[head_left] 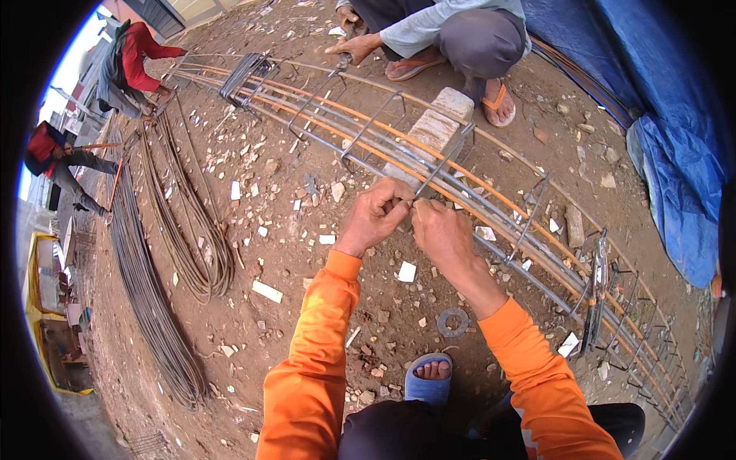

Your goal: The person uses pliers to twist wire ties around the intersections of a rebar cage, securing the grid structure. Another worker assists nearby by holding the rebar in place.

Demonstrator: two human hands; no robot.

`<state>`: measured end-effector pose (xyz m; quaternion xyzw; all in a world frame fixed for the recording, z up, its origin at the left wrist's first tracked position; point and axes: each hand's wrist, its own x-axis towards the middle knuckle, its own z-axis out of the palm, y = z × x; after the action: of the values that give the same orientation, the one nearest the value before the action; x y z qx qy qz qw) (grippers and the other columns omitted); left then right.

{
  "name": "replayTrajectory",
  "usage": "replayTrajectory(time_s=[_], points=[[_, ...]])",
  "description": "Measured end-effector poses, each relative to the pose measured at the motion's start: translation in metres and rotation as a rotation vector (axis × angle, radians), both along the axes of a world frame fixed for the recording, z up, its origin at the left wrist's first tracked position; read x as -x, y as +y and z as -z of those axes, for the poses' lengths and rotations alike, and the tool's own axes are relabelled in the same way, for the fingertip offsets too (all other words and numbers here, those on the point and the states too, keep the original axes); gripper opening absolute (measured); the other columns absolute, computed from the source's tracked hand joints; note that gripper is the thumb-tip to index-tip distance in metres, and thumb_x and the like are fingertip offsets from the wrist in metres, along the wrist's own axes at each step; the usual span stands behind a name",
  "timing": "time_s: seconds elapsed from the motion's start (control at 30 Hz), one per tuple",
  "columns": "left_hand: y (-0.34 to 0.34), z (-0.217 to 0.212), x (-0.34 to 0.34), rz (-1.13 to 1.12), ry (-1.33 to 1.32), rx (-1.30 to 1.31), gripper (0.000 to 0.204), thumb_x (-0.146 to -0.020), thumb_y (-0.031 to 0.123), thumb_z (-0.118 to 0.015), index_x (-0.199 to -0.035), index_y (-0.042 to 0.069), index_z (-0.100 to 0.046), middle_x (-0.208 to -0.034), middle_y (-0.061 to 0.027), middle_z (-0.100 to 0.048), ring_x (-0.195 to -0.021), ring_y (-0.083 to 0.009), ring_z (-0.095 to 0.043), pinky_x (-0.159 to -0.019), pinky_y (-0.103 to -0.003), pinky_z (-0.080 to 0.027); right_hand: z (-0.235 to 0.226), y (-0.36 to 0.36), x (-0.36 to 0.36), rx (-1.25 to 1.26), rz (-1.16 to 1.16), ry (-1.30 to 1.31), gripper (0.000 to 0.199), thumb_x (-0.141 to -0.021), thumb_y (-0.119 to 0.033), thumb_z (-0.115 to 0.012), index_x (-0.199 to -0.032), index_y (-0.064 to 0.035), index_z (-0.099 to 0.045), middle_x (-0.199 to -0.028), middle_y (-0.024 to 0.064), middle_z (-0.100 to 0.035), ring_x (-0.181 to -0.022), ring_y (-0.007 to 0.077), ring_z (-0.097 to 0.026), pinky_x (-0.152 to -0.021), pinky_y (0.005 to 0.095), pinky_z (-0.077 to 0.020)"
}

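A long rebar cage (pixel 368 146) of orange-brown and grey bars with square stirrups runs from the far left to the near right. At its near side, my left hand (pixel 376 216) pinches with thumb and fingers close to a bar crossing by one stirrup (pixel 437 170). Beside it, nearly touching, my right hand (pixel 443 234) is closed at the same crossing. What lies between the fingertips is too small and hidden to make out. A pair of pincers (pixel 593 295) hangs over the cage to the right of my hands.
A pale block (pixel 437 126) props the cage. Opposite crouches a co-worker, a tool in the hand (pixel 356 49). Two people (pixel 138 65) work far left near bundled bars (pixel 157 291) and bent rods (pixel 203 253). Blue tarpaulin (pixel 675 192) hangs right; a grey ring (pixel 452 322) lies on rubble-strewn ground.
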<state>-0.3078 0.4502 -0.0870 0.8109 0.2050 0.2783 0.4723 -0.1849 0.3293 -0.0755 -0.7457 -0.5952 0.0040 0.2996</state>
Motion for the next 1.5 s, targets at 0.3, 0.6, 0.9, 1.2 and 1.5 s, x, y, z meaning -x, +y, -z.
replayTrajectory(time_s=[0.3, 0.6, 0.9, 1.2, 1.5], points=[[-0.024, 0.011, 0.000, -0.143, -0.194, -0.335, 0.013, -0.081, 0.003, -0.071, -0.093, 0.003, -0.065, -0.104, -0.0107, -0.065, -0.091, -0.0239, -0.066, -0.077, -0.034, -0.055, -0.006, -0.001, -0.015, -0.228, -0.039, -0.074, 0.011, -0.087, -0.012, -0.067, -0.098, -0.0078, -0.068, -0.079, 0.0089, -0.063, -0.067, 0.0289, -0.067, -0.054, 0.0408, -0.0519], [-0.050, 0.028, -0.020, -0.477, -0.204, -0.648, 0.015, -0.078, 0.002, -0.073, -0.090, 0.004, -0.064, -0.092, -0.0093, -0.063, -0.079, -0.0271, -0.062, -0.069, -0.037, -0.051, -0.050, 0.018, -0.061, -0.077, -0.491, -0.252, 0.015, -0.081, -0.011, -0.068, -0.096, -0.0128, -0.070, -0.096, 0.0048, -0.058, -0.079, 0.0275, -0.066, -0.063, 0.0410, -0.0513], [-0.087, 0.019, -0.038, -0.849, -0.168, -0.480, 0.012, -0.079, 0.005, -0.072, -0.088, 0.006, -0.064, -0.088, -0.0077, -0.063, -0.077, -0.0274, -0.062, -0.069, -0.038, -0.050, -0.069, 0.070, -0.084, 0.441, -0.651, 0.036, 0.018, -0.076, -0.023, -0.080, -0.083, -0.0077, -0.074, -0.078, 0.0064, -0.065, -0.073, 0.0253, -0.066, -0.064, 0.0376, -0.0489], [-0.078, 0.026, -0.028, -0.731, -0.064, -0.465, 0.012, -0.083, 0.005, -0.070, -0.093, 0.004, -0.064, -0.092, -0.0129, -0.064, -0.081, -0.0311, -0.063, -0.073, -0.040, -0.052, -0.080, 0.092, -0.062, 0.689, -0.428, 0.075, 0.025, -0.070, -0.024, -0.086, -0.077, -0.0036, -0.074, -0.065, 0.0082, -0.067, -0.059, 0.0136, -0.059, -0.056, 0.0348, -0.0450], [-0.028, -0.007, -0.002, -0.264, 0.081, -1.062, 0.027, -0.078, 0.011, -0.075, -0.103, 0.007, -0.065, -0.098, -0.0056, -0.063, -0.080, -0.0234, -0.061, -0.071, -0.036, -0.050, -0.051, -0.023, -0.108, 0.271, -0.293, 0.466, 0.029, -0.090, -0.030, -0.072, -0.105, -0.0056, -0.072, -0.103, 0.0116, -0.060, -0.096, 0.0263, -0.061, -0.084, 0.0370, -0.0469]])
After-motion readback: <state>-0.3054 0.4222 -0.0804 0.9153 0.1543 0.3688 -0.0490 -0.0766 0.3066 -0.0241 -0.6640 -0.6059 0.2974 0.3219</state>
